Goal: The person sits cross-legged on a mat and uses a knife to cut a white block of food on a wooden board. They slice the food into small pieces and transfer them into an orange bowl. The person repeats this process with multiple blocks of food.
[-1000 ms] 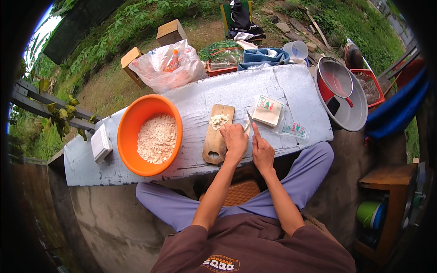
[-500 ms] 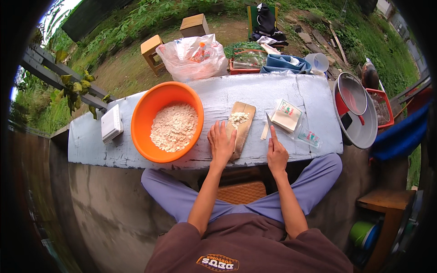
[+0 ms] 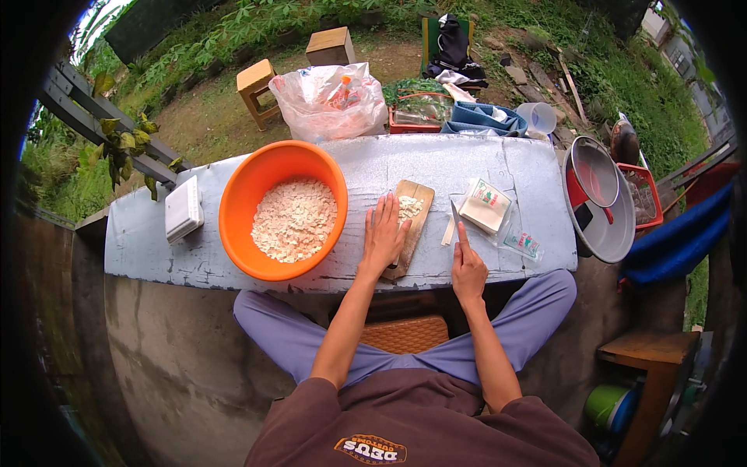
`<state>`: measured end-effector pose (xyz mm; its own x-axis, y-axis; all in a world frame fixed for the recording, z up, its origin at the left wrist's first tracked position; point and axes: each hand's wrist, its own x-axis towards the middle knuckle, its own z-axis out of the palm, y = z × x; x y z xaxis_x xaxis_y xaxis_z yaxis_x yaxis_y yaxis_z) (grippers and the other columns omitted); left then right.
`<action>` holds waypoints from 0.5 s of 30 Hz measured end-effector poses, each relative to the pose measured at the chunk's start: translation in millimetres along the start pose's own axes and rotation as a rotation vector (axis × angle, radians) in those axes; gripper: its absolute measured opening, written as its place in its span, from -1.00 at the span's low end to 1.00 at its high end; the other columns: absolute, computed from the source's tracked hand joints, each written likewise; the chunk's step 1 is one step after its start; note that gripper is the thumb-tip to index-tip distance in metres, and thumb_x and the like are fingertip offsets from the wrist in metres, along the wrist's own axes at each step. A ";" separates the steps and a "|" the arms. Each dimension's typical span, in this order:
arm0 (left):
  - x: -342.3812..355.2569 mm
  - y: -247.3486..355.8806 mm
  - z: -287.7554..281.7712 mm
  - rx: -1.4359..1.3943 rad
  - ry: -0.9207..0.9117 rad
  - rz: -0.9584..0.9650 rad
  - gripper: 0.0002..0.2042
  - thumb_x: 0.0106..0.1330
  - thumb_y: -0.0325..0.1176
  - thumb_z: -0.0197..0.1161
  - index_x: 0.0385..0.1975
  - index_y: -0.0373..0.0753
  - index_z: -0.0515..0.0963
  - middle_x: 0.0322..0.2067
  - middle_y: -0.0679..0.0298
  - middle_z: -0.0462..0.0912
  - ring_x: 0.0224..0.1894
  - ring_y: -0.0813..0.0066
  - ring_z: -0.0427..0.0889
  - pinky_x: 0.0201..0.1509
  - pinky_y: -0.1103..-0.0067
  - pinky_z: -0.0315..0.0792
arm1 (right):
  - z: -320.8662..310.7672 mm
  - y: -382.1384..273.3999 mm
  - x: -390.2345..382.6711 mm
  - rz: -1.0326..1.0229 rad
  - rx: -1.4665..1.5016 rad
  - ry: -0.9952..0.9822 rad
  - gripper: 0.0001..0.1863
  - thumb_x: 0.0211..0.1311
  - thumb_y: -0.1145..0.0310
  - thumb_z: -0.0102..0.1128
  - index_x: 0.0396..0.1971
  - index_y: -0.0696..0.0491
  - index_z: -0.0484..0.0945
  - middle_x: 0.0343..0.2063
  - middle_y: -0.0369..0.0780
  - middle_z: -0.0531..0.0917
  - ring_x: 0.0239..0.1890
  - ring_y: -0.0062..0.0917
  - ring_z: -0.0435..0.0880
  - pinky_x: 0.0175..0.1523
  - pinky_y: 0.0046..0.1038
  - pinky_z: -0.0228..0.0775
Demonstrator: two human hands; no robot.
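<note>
My left hand [image 3: 383, 237] is open, its fingers stretched out along the left edge of a small wooden cutting board [image 3: 409, 243]. Beside those fingertips, chopped pale pieces [image 3: 410, 207] lie on the board's far half. To the right of the board, my right hand [image 3: 469, 271] grips a knife [image 3: 456, 211], index finger extended along it and blade pointing away from me. A thin pale strip [image 3: 448, 231] rests on the table just left of the knife. Close by on the right are a packet with a pale block [image 3: 485, 205] and a clear printed wrapper [image 3: 522, 242].
A large orange basin [image 3: 233, 233] of pale chopped pieces stands left of my hand, with a white lidded box [image 3: 184, 210] farther left. A plastic bag [image 3: 323, 109] sits past the table's far edge. Grey basins and a strainer [image 3: 595, 171] are at the right end.
My left hand has shifted forward a little, its fingers now straighter beside the chopped pieces. The right hand still holds the knife in nearly the same place. The view has moved slightly.
</note>
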<state>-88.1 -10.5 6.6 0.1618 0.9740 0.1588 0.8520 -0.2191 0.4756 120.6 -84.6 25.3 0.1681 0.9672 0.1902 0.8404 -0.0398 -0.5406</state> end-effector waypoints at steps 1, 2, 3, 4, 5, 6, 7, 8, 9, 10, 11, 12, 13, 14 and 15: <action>-0.3 -2.3 0.3 0.007 0.009 0.012 -0.35 0.53 -0.02 -0.06 0.43 -0.41 0.16 0.48 -0.01 0.14 0.56 0.14 0.02 0.58 0.17 -0.20 | 0.5 -0.8 -0.3 -0.005 -0.002 -0.002 -0.42 0.49 0.29 0.01 0.46 -0.41 0.24 -0.58 -0.12 0.58 -0.52 -0.16 0.63 -0.36 -0.13 0.45; -0.3 2.2 -3.5 -0.004 0.022 0.008 -0.35 0.52 -0.04 -0.03 0.43 -0.41 0.16 0.48 -0.01 0.14 0.55 0.14 0.03 0.58 0.17 -0.19 | 0.5 0.4 -0.5 -0.001 -0.002 0.002 -0.42 0.49 0.29 0.01 0.46 -0.41 0.24 -0.59 -0.12 0.58 -0.53 -0.16 0.63 -0.36 -0.13 0.45; -3.0 6.9 -7.5 -0.015 0.036 0.003 -0.35 0.51 -0.06 0.00 0.43 -0.40 0.16 0.47 -0.01 0.15 0.55 0.14 0.04 0.58 0.17 -0.18 | 0.7 1.5 -0.8 0.002 -0.003 0.005 -0.42 0.49 0.29 0.01 0.46 -0.41 0.24 -0.59 -0.12 0.58 -0.53 -0.17 0.63 -0.36 -0.13 0.45; -6.5 11.8 -11.6 -0.025 0.049 -0.003 -0.35 0.49 -0.08 0.03 0.44 -0.40 0.16 0.47 -0.01 0.15 0.54 0.14 0.05 0.58 0.18 -0.17 | 0.7 2.6 -1.1 0.004 -0.004 0.008 -0.42 0.49 0.29 0.01 0.46 -0.41 0.24 -0.59 -0.12 0.58 -0.53 -0.17 0.63 -0.36 -0.13 0.46; -14.6 16.5 -13.4 -0.016 0.093 -0.022 -0.37 0.47 -0.11 0.07 0.42 -0.38 0.20 0.46 -0.02 0.18 0.53 0.11 0.07 0.56 0.17 -0.13 | 0.4 3.0 -1.4 -0.002 -0.012 0.013 -0.42 0.49 0.29 0.01 0.46 -0.42 0.24 -0.60 -0.12 0.58 -0.54 -0.17 0.63 -0.36 -0.13 0.46; -27.1 20.6 -13.6 -0.004 0.138 -0.044 -0.39 0.44 -0.15 0.12 0.39 -0.37 0.25 0.44 -0.03 0.21 0.52 0.09 0.10 0.55 0.17 -0.09 | 0.7 2.5 -1.6 -0.009 -0.016 0.017 -0.42 0.49 0.29 0.01 0.45 -0.42 0.24 -0.60 -0.12 0.58 -0.54 -0.17 0.62 -0.36 -0.14 0.46; -37.5 23.7 -13.4 0.009 0.183 -0.065 -0.41 0.42 -0.18 0.16 0.37 -0.36 0.29 0.43 -0.04 0.24 0.50 0.07 0.13 0.54 0.17 -0.06 | 0.9 2.3 -1.7 -0.017 -0.021 0.020 -0.42 0.49 0.29 0.01 0.45 -0.42 0.24 -0.60 -0.12 0.58 -0.55 -0.18 0.62 -0.37 -0.14 0.46; -45.9 23.7 -12.2 -0.010 0.168 -0.073 -0.45 0.41 -0.20 0.17 0.34 -0.34 0.35 0.41 -0.04 0.26 0.49 0.06 0.15 0.53 0.17 -0.03 | -0.2 1.1 -1.6 -0.012 -0.020 -0.008 -0.43 0.50 0.29 0.00 0.45 -0.41 0.25 -0.59 -0.10 0.58 -0.53 -0.16 0.63 -0.35 -0.14 0.46; -53.2 22.5 -9.6 -0.028 0.153 -0.080 -0.48 0.40 -0.21 0.18 0.30 -0.31 0.41 0.40 -0.04 0.29 0.47 0.05 0.18 0.52 0.18 -0.01 | -2.0 0.5 -1.4 -0.006 -0.020 -0.036 -0.43 0.50 0.28 -0.02 0.45 -0.40 0.25 -0.57 -0.09 0.59 -0.50 -0.15 0.64 -0.33 -0.13 0.47; -57.6 20.2 -7.8 -0.047 0.137 -0.087 -0.51 0.39 -0.22 0.20 0.27 -0.29 0.46 0.38 -0.04 0.32 0.46 0.03 0.21 0.52 0.18 0.01 | -3.4 -1.0 -2.4 0.000 -0.020 -0.063 -0.44 0.51 0.27 -0.03 0.45 -0.39 0.25 -0.56 -0.07 0.60 -0.48 -0.13 0.64 -0.31 -0.13 0.47; -58.7 18.2 -8.0 -0.054 0.176 -0.067 -0.61 0.38 -0.27 0.21 0.17 -0.20 0.58 0.36 -0.04 0.35 0.44 0.00 0.24 0.49 0.19 0.07 | -6.7 -5.4 -3.2 0.025 0.027 -0.089 -0.46 0.51 0.26 -0.05 0.45 -0.37 0.26 -0.53 -0.06 0.61 -0.45 -0.12 0.65 -0.28 -0.13 0.47; -59.7 15.0 -8.7 -0.062 0.168 -0.041 -0.62 0.37 -0.28 0.22 0.16 -0.18 0.59 0.36 -0.04 0.35 0.44 0.00 0.24 0.49 0.20 0.08 | -10.2 -10.4 -4.8 0.050 0.074 -0.115 -0.47 0.52 0.25 -0.07 0.44 -0.35 0.28 -0.50 -0.04 0.62 -0.42 -0.10 0.65 -0.25 -0.12 0.47; -60.0 10.7 -10.1 -0.069 0.159 -0.014 -0.63 0.37 -0.30 0.22 0.16 -0.15 0.60 0.36 -0.04 0.35 0.44 0.01 0.24 0.49 0.21 0.08 | -13.3 -15.8 -6.5 0.076 0.120 -0.140 -0.48 0.52 0.24 -0.09 0.43 -0.34 0.29 -0.47 -0.02 0.63 -0.39 -0.08 0.66 -0.22 -0.12 0.47; -59.0 8.6 -13.0 -0.077 0.149 0.014 -0.64 0.36 -0.31 0.22 0.15 -0.12 0.60 0.36 -0.03 0.35 0.44 0.02 0.24 0.48 0.22 0.09 | -15.8 -19.7 -9.7 0.047 0.138 -0.183 -0.50 0.52 0.24 -0.10 0.42 -0.32 0.32 -0.44 -0.01 0.63 -0.36 -0.07 0.66 -0.20 -0.11 0.47; -58.7 7.0 -15.7 -0.087 0.158 0.024 -0.65 0.35 -0.34 0.23 0.13 -0.11 0.62 0.34 -0.02 0.37 0.42 0.03 0.26 0.46 0.23 0.11 | -17.8 -23.6 -14.5 0.018 0.156 -0.225 -0.51 0.52 0.23 -0.12 0.41 -0.30 0.34 -0.42 0.00 0.63 -0.33 -0.06 0.66 -0.18 -0.10 0.46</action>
<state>-99.5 -70.1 14.2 0.0950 0.9486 0.3018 0.8018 -0.2526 0.5417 107.4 -102.2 49.9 0.0489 0.9988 0.0020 0.7461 -0.0352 -0.6649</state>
